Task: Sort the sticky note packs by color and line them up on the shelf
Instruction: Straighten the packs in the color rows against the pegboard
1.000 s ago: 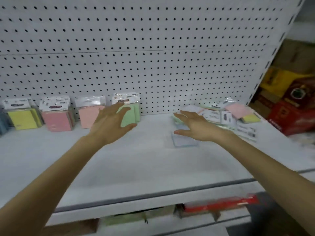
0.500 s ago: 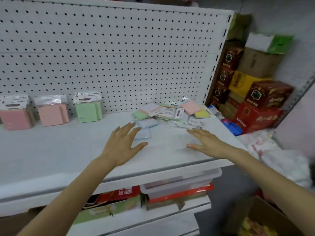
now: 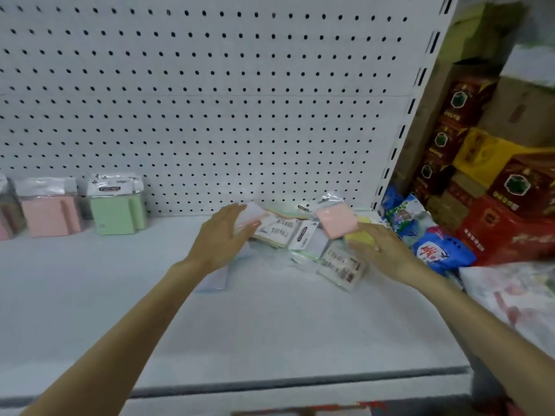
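White shelf (image 3: 270, 325) with a pegboard back, and red and yellow boxes (image 3: 510, 205) piled off to its right. A loose heap of sticky note packs (image 3: 295, 234) sits at the back right of the shelf. The left hand (image 3: 222, 235) and right hand (image 3: 387, 250) are on either side of it, fingers straight, gripping nothing. Further left, pink packs (image 3: 49, 216) and green packs (image 3: 115, 211) stand in clear sleeves.

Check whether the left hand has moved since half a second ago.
Yes. The left hand has gone forward toward the pegboard: it was short of the loose pile of packs, and now its fingers overlap the pile's left edge.
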`<state>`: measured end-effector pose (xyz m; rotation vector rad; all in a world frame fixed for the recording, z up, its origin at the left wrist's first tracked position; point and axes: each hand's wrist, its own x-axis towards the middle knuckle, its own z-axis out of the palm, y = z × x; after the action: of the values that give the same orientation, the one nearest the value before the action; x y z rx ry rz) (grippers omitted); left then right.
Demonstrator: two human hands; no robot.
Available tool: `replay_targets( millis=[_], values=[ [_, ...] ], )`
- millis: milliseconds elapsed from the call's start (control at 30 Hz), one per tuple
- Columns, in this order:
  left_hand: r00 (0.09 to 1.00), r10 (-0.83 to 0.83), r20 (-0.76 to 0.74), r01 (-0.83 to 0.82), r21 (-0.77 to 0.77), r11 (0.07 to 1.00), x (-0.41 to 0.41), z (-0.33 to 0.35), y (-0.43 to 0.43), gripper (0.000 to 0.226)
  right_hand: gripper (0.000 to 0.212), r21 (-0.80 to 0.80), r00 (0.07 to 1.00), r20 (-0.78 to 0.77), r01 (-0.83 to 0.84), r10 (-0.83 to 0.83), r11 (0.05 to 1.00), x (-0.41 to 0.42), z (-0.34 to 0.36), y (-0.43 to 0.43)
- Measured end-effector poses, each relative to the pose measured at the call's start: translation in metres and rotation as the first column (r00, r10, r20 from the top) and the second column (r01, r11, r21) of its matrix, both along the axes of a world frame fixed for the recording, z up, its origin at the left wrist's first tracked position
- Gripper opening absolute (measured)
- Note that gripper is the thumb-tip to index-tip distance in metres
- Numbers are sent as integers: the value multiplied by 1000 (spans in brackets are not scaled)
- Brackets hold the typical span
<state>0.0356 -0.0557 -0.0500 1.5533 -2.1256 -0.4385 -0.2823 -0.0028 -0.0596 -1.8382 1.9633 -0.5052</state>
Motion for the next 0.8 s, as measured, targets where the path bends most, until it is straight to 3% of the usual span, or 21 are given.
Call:
replay_targets(
  millis=[100,200,267,400,600,800],
  values=[
    [999,-24,29,27,-93,995,-11,-7,-3,65,78,-28,1000,25,5,-4,1000,-15,-11,-33],
    [976,-154,156,181,-175,968,-22,-9,-7,73,52,-44,999,4,35,-34,998,-14,-18,-54],
    [945,-218,241,263,-169,950,-29,-10,-11,80,40,-74,998,-29,54,-56,996,-8,-19,-59],
    [934,-254,252,281,-78,957,-34,-13,-20,95,51,-65,995,-29,88,-90,994,-6,-27,-63],
    [960,-195,203,207,-42,977,-41,-19,-15,79,60,-157,974,183,165,-135,974,-2,-32,-61],
    [956,-158,247,186,-93,978,-60,-24,-2,93,53,-248,911,383,264,-156,932,-7,-30,-51]
  ],
)
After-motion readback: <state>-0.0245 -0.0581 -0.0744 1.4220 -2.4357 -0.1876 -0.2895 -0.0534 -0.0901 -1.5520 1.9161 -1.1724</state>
